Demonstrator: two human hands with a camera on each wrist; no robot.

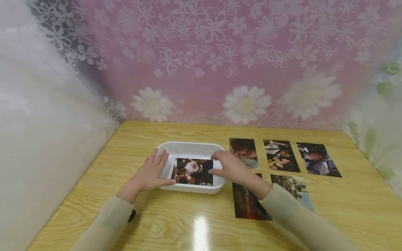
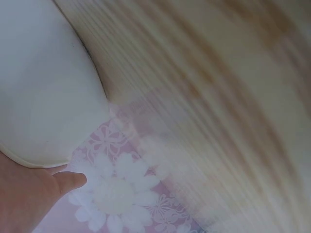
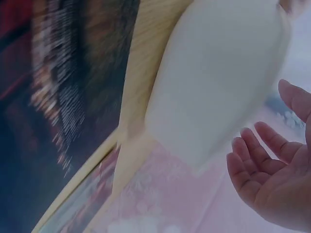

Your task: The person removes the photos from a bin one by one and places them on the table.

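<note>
A white plastic tray with rounded corners sits on the wooden table, and a photo card lies face up inside it. My left hand is spread over the tray's left end, with straight fingers over the rim and the thumb near the card's lower left corner. At the right end is my right hand, thumb and fingers apart and loosely bent by the card's right edge. In the right wrist view the right hand's fingers hold nothing, beside the tray wall.
Right of the tray lie several other photo cards, among them a face close-up, a group picture, a dark-haired figure, a dark red card and a card partly under the right sleeve. Flowered curtains surround the table.
</note>
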